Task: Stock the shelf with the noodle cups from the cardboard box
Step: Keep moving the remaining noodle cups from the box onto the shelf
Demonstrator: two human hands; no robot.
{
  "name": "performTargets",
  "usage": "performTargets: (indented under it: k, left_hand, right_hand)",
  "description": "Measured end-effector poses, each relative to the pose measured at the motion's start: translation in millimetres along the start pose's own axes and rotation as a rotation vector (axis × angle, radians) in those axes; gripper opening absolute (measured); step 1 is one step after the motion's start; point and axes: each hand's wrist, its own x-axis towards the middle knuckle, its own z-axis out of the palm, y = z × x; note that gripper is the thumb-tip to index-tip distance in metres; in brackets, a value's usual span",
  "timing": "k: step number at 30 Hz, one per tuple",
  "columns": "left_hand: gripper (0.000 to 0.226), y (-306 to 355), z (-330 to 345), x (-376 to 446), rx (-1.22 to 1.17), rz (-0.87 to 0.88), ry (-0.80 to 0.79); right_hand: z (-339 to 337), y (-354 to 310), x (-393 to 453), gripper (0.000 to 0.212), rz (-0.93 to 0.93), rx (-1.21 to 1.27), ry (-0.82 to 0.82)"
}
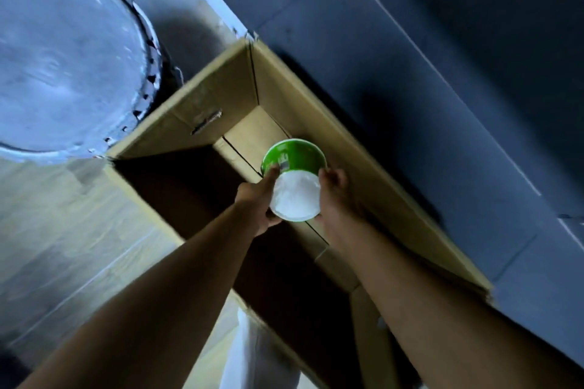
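Note:
A green noodle cup with a white base lies tilted inside the open cardboard box, its white base turned toward me. My left hand grips the cup's left side, thumb on the green wall. My right hand holds the right side with curled fingers. Both forearms reach down into the box. The box bottom around the cup shows bare cardboard flaps, and the near left part lies in deep shadow. No shelf is in view.
A large round drum with a shiny pale top stands to the left of the box. A dark grey panel runs along the box's right side. Pale wood-look floor lies at the lower left.

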Motion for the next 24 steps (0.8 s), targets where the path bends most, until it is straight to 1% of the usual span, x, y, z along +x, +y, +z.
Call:
performTargets:
  k: [2, 4, 6, 8, 9, 10, 12, 14, 15, 16, 17, 19, 22, 24]
  left_hand:
    - [0.045, 4.9, -6.3, -36.1, 0.064, 0.062, -0.044]
    - [0.043, 8.6, -12.4, -72.9, 0.065, 0.136, -0.085]
    - [0.045, 13.1, -18.6, -107.3, 0.025, 0.161, -0.158]
    - [0.031, 15.5, -21.6, -146.5, 0.06, 0.203, -0.283]
    - [0.025, 14.9, -22.0, -167.1, 0.068, 0.229, -0.323]
    - [0.024, 12.9, -20.5, -186.2, 0.064, 0.255, -0.334]
    - [0.036, 10.0, -16.2, -229.5, 0.032, 0.305, -0.323]
    - [0.059, 6.0, -9.5, -272.6, -0.001, 0.362, -0.335]
    - [0.073, 3.4, -6.9, -292.1, -0.011, 0.386, -0.338]
    - [0.085, 0.8, -5.4, -313.0, -0.015, 0.409, -0.338]
    - [0.09, -2.0, -5.1, -328.4, -0.029, 0.426, -0.337]
    - [0.088, -6.4, -2.3, -363.9, 0.014, 0.471, -0.345]
    - [0.09, -12.7, 3.6, -410.7, 0.112, 0.57, -0.347]
    - [0.084, -14.9, 9.2, -443.4, 0.139, 0.636, -0.364]
  right_hand:
    - [-12.4, -11.2, -30.5, 0.008, -0.023, 0.09, 0.046]
    - [-26.1, -23.6, -63.5, 0.007, -0.008, 0.175, 0.038]
    - [-43.1, -37.0, -94.3, 0.016, 0.015, 0.25, 0.021]
    - [-63.8, -52.6, -122.5, 0.03, -0.002, 0.33, 0.015]
    - [-75.0, -61.0, -136.7, 0.036, -0.025, 0.342, 0.014]
    - [-86.2, -69.7, -149.0, 0.037, -0.057, 0.335, 0.014]
    - [-109.6, -86.0, -173.8, 0.034, -0.116, 0.346, 0.004]
    - [-135.6, -102.9, -202.8, 0.052, -0.15, 0.374, -0.032]
    - [-149.0, -111.9, -219.2, 0.055, -0.167, 0.392, -0.067]
    - [-162.8, -120.4, -235.6, 0.049, -0.175, 0.412, -0.105]
    - [-174.1, -124.8, -247.6, 0.041, -0.175, 0.435, -0.152]
    - [-198.5, -136.1, -274.6, 0.033, -0.185, 0.461, -0.234]
    - [-238.3, -155.9, -316.9, 0.031, -0.263, 0.469, -0.291]
    - [-263.7, -169.1, -340.1, 0.031, -0.293, 0.453, -0.328]
